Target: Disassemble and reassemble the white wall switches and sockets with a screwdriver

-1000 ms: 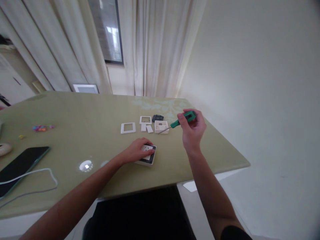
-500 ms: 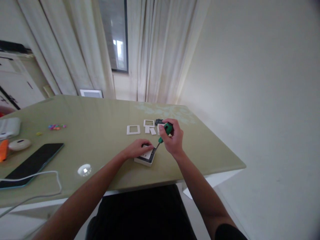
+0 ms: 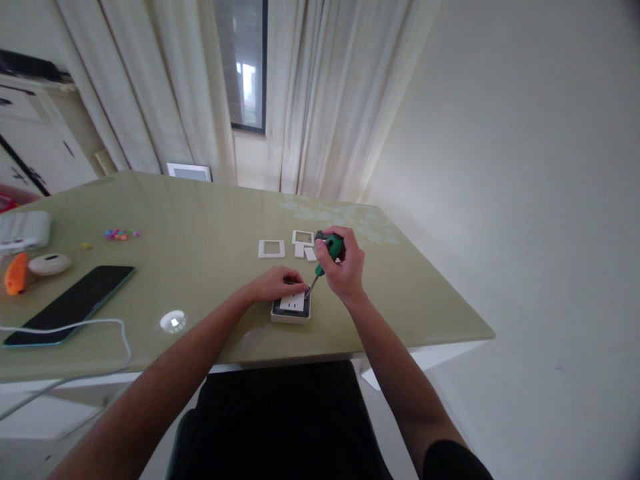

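Observation:
A wall socket [image 3: 293, 304] with a white slotted face and a dark surround sits in a white box near the table's front edge. My left hand [image 3: 275, 285] is closed on its far left side, thumb laid across the top. In my closed right hand [image 3: 349, 267] is a screwdriver [image 3: 333, 247] with a green and black handle. Its metal shaft slants down to the left, and the tip meets the socket's right edge by my left thumb. Whether the tip sits in a screw is too small to tell.
Beyond my hands lie two white frames [image 3: 271, 249] and small white plates [image 3: 299, 250]. To the left are a dark phone [image 3: 75, 303], a white cable [image 3: 120, 325], a white oval object [image 3: 49, 265], an orange object [image 3: 17, 273] and colourful small pieces [image 3: 117, 235].
The socket has turned a little and now lies squarer to the table edge, with my left hand still on it. The screwdriver stays at its right edge. The whole view has shifted slightly.

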The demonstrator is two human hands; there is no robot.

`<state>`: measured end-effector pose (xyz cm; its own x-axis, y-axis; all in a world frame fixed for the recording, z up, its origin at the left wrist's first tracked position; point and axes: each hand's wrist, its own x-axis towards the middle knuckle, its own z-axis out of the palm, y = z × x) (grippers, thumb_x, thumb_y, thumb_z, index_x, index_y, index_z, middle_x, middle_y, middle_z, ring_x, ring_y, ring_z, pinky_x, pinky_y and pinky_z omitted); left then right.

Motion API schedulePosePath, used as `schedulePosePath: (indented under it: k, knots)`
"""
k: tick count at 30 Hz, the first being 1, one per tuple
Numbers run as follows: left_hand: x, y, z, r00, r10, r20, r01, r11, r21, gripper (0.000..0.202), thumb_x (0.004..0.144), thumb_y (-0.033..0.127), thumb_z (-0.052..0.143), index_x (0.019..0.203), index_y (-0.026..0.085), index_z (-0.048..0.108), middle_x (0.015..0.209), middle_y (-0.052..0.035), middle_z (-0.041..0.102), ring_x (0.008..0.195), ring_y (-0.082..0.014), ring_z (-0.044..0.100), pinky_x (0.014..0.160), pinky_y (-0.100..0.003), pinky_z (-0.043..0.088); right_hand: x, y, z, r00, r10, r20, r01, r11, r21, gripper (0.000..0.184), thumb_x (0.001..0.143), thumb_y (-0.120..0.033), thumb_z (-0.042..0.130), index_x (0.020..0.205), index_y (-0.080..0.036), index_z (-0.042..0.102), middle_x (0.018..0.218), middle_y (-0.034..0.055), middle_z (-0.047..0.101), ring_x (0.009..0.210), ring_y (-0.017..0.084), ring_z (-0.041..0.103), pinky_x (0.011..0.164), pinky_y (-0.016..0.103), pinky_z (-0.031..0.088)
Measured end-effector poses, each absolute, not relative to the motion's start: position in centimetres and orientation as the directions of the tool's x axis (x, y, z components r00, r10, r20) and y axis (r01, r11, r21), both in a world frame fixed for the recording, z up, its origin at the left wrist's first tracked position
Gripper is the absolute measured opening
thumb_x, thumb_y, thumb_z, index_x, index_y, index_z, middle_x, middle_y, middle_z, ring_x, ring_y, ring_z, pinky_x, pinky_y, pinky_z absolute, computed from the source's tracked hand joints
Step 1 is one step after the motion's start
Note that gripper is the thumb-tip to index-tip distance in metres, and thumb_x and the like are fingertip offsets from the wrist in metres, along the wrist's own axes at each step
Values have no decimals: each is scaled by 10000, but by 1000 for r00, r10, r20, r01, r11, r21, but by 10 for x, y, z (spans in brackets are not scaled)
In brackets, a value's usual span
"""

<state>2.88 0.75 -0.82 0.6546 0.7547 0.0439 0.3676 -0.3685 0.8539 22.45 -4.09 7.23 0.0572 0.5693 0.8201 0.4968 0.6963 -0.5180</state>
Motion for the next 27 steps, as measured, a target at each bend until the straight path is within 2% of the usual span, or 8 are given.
schedulePosePath:
  k: [7, 14, 19, 27]
  knots:
    - [29, 7, -7, 660, 749, 54, 359, -378, 853, 529, 874, 679, 716, 922, 164, 823, 878, -75, 811, 792, -228, 712, 722, -322, 538, 219, -41, 71, 27, 587, 809, 499, 693, -519, 199, 983, -402, 706, 1110, -252, 674, 905, -13, 720, 684, 125, 640, 665, 245, 531]
    - [28, 8, -9, 657, 751, 60, 369, -390, 844, 519, 881, 680, 710, 911, 174, 821, 877, -67, 806, 797, -229, 712, 724, -321, 535, 222, -36, 78, 45, 546, 836, 486, 720, -496, 187, 979, -378, 712, 1109, -253, 663, 919, -15, 715, 726, 128, 644, 701, 250, 528]
    - [28, 7, -8, 654, 754, 61, 377, -395, 838, 504, 894, 660, 709, 932, 173, 831, 882, -72, 810, 800, -233, 714, 715, -320, 530, 225, -36, 80, 52, 554, 831, 484, 714, -506, 205, 990, -408, 705, 1118, -256, 657, 907, -13, 697, 714, 131, 635, 662, 249, 518]
    - [29, 7, -7, 661, 748, 59, 370, -394, 841, 519, 889, 674, 706, 927, 170, 827, 882, -74, 807, 790, -226, 708, 721, -320, 534, 223, -37, 73, 22, 556, 831, 487, 720, -495, 172, 986, -373, 717, 1102, -257, 665, 896, -28, 703, 674, 119, 626, 649, 242, 512]
